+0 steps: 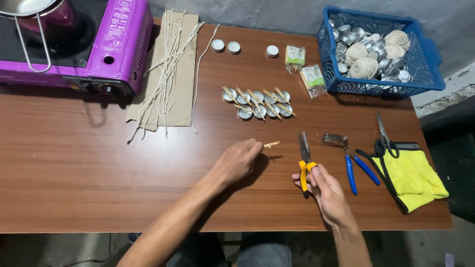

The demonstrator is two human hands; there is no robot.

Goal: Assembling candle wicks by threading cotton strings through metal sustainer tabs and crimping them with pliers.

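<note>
Head view, looking down on a brown wooden table (99, 188): nearest me, my right hand (324, 190) is wrapped around the yellow handles of a pair of pliers (304, 158), whose dark nose points away from me. My left hand (237, 160) rests on the table with its fingertips pinched on a small bundle of toothpicks (271, 144), which sticks out to the right. Just right of the pliers lie blue-handled pliers (354, 165), then scissors (385, 138) resting on a yellow cloth (413, 178). Farther out sits a cluster of small metal cups (257, 105) with toothpicks laid across them. Left of those, white wick strings (166, 74) spread over a piece of cardboard (185, 99). At the far edge stand a purple portable stove (118, 39) and a blue basket (425, 69) of metal cups and twine balls.
</note>
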